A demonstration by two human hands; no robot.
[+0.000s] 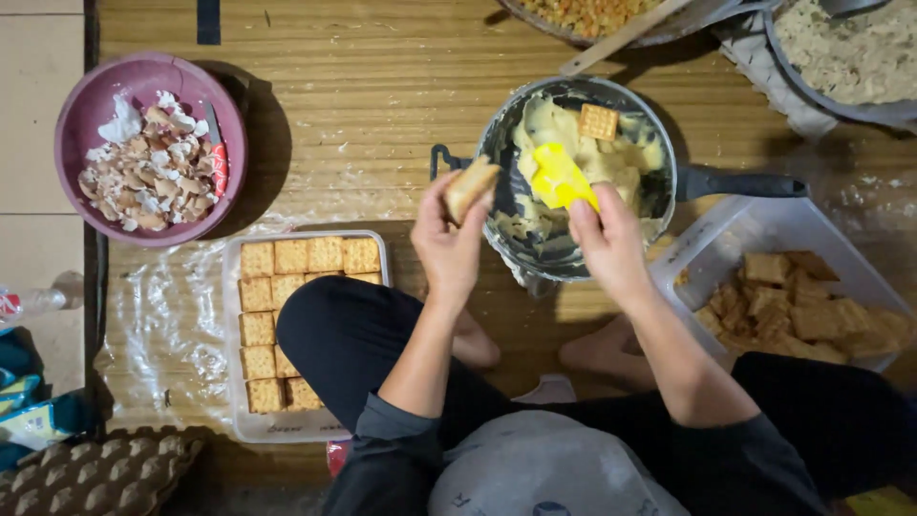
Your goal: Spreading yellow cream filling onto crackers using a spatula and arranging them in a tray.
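My left hand holds a filled cracker sandwich at the left rim of a dark pan. Pale yellow cream fills the pan, with one square cracker lying on it. In my right hand is a yellow spatula, its blade over the cream. The pan's black handle points right.
A clear tray with several crackers in rows lies by my left knee. A white tub of crackers sits at the right. A purple bowl holds eggshells. An egg carton is at the lower left. Two large food pans stand at the top.
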